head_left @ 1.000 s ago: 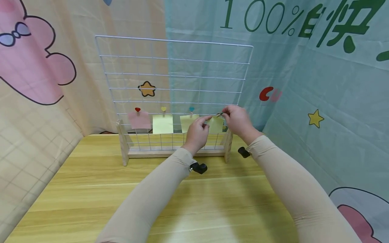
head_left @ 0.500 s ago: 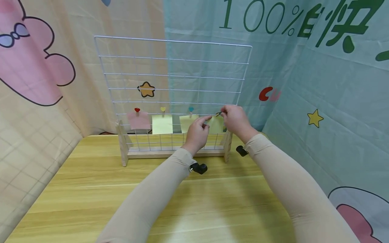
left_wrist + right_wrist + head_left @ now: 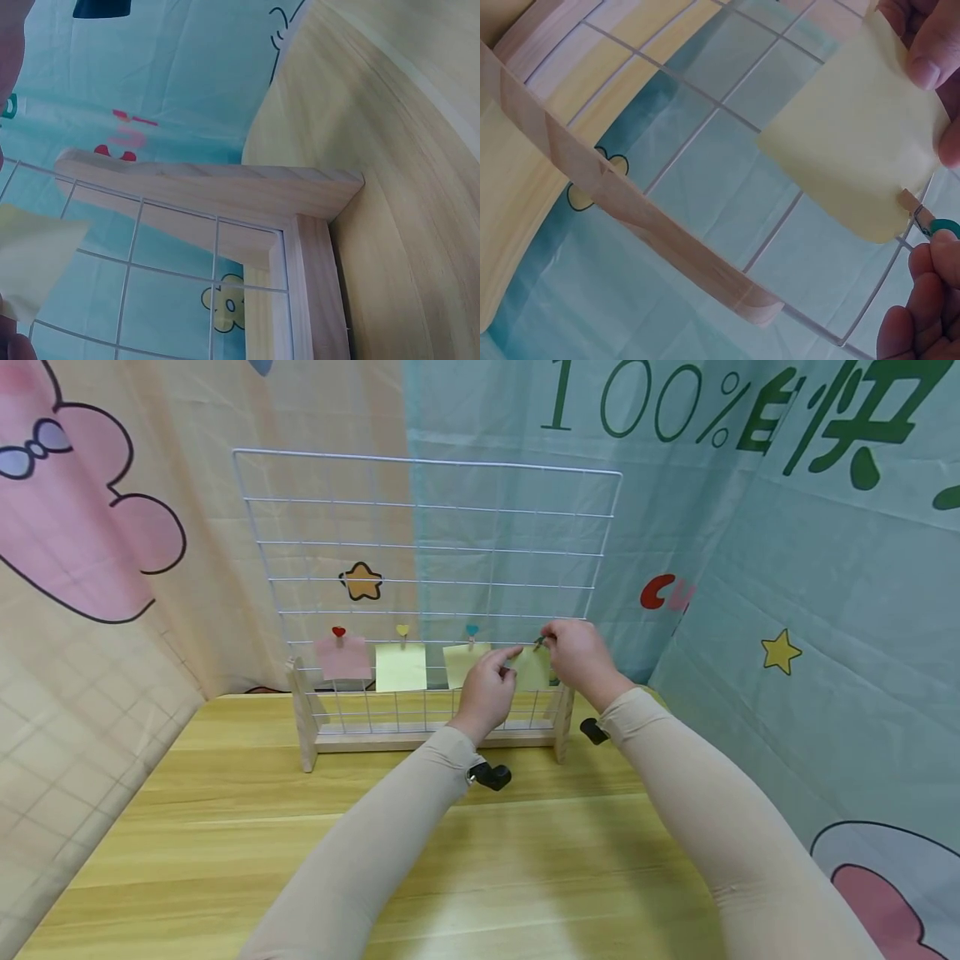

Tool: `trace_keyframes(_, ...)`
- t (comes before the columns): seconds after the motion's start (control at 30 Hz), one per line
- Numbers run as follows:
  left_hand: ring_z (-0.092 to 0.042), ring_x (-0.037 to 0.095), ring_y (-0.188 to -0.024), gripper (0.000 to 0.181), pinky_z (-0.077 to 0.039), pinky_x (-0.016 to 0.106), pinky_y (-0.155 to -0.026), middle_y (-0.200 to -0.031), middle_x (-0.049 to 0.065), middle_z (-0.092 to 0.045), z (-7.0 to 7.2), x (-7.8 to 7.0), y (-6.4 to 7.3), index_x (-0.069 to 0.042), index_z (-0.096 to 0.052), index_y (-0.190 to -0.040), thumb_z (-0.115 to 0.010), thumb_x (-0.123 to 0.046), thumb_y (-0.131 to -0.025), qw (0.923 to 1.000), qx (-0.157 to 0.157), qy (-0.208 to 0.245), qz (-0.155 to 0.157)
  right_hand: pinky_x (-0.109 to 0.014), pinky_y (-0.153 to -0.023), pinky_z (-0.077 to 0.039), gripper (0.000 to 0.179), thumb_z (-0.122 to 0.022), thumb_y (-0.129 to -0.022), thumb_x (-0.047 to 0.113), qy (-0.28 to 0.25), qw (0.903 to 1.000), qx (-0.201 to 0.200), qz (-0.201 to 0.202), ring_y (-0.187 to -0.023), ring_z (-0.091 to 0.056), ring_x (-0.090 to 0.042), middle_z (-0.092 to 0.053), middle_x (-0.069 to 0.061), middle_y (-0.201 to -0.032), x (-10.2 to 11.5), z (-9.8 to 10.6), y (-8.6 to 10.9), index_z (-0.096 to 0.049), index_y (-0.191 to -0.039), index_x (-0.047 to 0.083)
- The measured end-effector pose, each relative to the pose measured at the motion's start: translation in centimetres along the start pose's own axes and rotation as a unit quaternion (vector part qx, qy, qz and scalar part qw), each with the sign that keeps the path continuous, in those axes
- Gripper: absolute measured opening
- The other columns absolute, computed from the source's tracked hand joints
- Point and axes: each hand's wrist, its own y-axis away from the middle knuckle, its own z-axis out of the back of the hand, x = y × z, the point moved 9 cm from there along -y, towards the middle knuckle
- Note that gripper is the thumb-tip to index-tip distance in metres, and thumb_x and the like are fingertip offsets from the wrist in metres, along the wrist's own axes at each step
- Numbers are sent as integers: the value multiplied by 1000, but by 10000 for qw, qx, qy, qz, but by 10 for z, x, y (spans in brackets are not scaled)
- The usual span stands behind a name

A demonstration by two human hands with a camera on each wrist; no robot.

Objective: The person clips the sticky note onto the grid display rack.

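Observation:
In the head view my left hand (image 3: 486,693) pinches the left edge of a yellow paper note (image 3: 533,668) held against a white wire grid (image 3: 435,583). My right hand (image 3: 581,662) pinches a small wooden clothespin (image 3: 922,214) with a green decoration. In the right wrist view, the clothespin's tip lies at the note's edge; how far it bites the paper and wire cannot be told. The note (image 3: 34,251) also shows in the left wrist view, lying over the wires. Its left part is hidden by my left hand in the head view.
A pink note (image 3: 343,658) and two yellow notes, one at the middle left (image 3: 401,668), hang from heart-topped clothespins on the same row. The grid stands in a wooden base (image 3: 435,740) on a wood-grain table (image 3: 420,860). A printed curtain (image 3: 510,543) hangs behind.
My right hand has shifted slightly left, and the clothespin now tilts more steeply toward the note's top edge. My left hand keeps its place on the note.

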Motion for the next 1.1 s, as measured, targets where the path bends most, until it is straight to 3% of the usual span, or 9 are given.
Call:
trace_keyframes(0.37, -70, 21, -106, 39, -60, 33, -89, -140, 7, -65, -1, 0, -1, -13, -65, -144, -60, -5, -106, 9992, -43, -345, -218, -48, -97, -59, 27, -56, -109, 10, 29, 10000, -17, 54, -114, -71, -36, -75, -20, -123, 2, 0, -1, -71, -127, -2)
trace_keyframes(0.77, -71, 20, -109, 38, -60, 34, -87, -139, 3, -66, 3, 8, -1, -18, -65, -144, -61, -10, -107, 9998, -72, 44, 186, -48, -99, -58, 27, -56, -109, 12, -88, 9999, 54, -73, -116, -70, -35, -74, -18, -126, 0, -1, -1, -71, -129, 1)
trace_keyframes(1.1, -73, 22, -112, 37, -61, 41, -86, -141, 4, -68, 5, 13, 0, -17, -65, -143, -63, -12, -106, 9970, -302, 538, 465, -49, -98, -58, 26, -56, -109, 12, -239, 9997, -29, -64, -114, -71, -35, -74, -18, -125, -1, -1, 0, -71, -127, 1)
